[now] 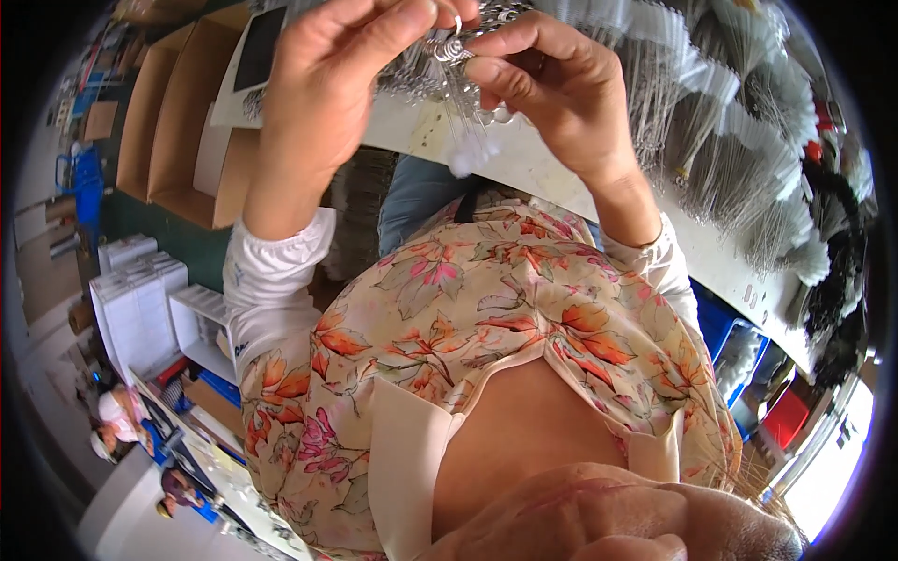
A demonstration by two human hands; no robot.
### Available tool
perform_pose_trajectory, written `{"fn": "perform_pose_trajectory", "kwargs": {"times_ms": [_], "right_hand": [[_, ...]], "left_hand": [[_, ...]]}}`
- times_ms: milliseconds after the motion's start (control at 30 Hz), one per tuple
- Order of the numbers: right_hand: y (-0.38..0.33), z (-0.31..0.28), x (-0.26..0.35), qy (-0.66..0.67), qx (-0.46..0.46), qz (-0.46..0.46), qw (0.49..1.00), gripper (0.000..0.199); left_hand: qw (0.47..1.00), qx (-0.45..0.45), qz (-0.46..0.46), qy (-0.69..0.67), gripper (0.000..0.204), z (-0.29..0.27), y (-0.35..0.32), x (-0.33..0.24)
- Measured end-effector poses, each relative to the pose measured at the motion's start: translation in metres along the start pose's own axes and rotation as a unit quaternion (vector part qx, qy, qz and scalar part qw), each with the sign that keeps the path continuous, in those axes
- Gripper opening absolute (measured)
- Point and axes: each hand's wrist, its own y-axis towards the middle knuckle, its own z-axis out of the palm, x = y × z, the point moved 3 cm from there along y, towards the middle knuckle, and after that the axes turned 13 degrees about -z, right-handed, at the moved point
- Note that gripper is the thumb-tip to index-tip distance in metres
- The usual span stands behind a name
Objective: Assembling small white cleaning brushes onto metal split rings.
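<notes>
Closest to the lens sits your own chest, covered by a floral blouse with white cuffs at both wrists.

Your left hand is raised over the far edge of the white worktable. Its thumb and forefinger are pressed together, pinching a small metal spring-like fitting. Your right hand meets it from the other side, fingertips closed on the same fitting, so both hands touch at that point. Thin clear filaments hang down from the fitting, and a small white tuft dangles at their lower end, just above the table edge. Whether the tuft is joined to the filaments cannot be determined.

Behind your hands, a heap of similar metal fittings and wires lies on the table. To your right, bundles of clear filaments with white tags are spread in rows along the tabletop, and darker feathery bundles lie farther toward that end.

To your left, open cardboard boxes stand near the table. Lower left, white plastic trays are stacked on the floor. Blue crates sit under the right side of the table.
</notes>
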Motion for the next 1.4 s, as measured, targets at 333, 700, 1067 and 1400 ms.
{"fn": "perform_pose_trajectory", "kwargs": {"times_ms": [333,700,1067,1400], "right_hand": [[-0.014,0.03,-0.042,-0.13,0.034,0.004,0.991,0.017],[0.045,0.127,-0.036,-0.07,0.177,-0.005,0.982,0.01],[0.007,0.105,-0.107,0.118,0.273,0.314,0.902,0.015],[-0.054,0.055,-0.12,-0.405,0.332,-0.063,0.849,0.007]], "left_hand": [[0.985,-0.167,0.02,-0.047,0.02,-0.077,-0.067,0.004],[0.95,-0.308,-0.048,-0.029,0.02,-0.09,-0.115,0.027],[0.941,-0.14,-0.082,0.297,0.02,-0.123,-0.162,0.116],[0.799,0.093,-0.376,0.461,0.023,-0.143,-0.21,0.391]]}}
